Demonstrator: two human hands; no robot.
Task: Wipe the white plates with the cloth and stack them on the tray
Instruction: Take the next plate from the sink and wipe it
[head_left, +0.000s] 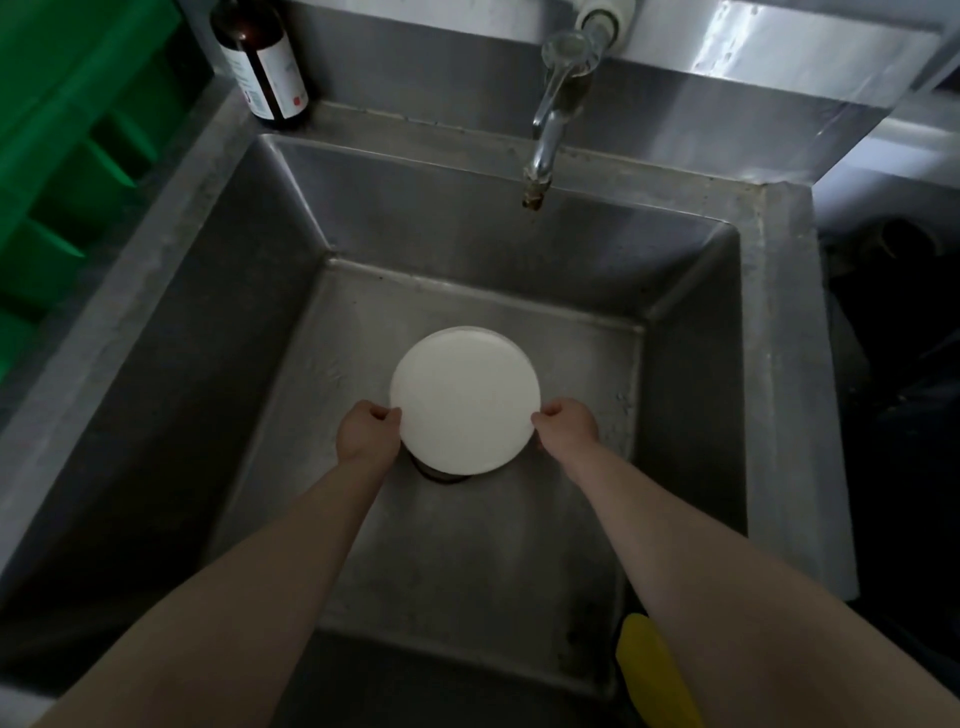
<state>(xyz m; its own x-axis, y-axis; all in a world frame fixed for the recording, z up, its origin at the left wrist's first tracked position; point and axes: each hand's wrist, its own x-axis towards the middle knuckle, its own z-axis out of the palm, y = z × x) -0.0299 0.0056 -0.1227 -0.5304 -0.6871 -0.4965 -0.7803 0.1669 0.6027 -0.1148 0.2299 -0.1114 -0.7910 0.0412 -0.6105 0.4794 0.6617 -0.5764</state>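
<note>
A round white plate (465, 397) is down inside the deep steel sink (691, 364), just above the drain, whose dark rim shows below the plate's near edge. My left hand (366, 431) grips the plate's left rim with curled fingers. My right hand (566, 428) grips its right rim the same way. Both bare forearms reach down into the basin. I see no cloth and no tray.
The tap (553, 114) hangs over the sink's back wall. A brown bottle (262, 60) with a white label stands at the back left corner. A green crate (67, 150) sits to the left. A yellow object (652, 670) lies by the sink's front right edge.
</note>
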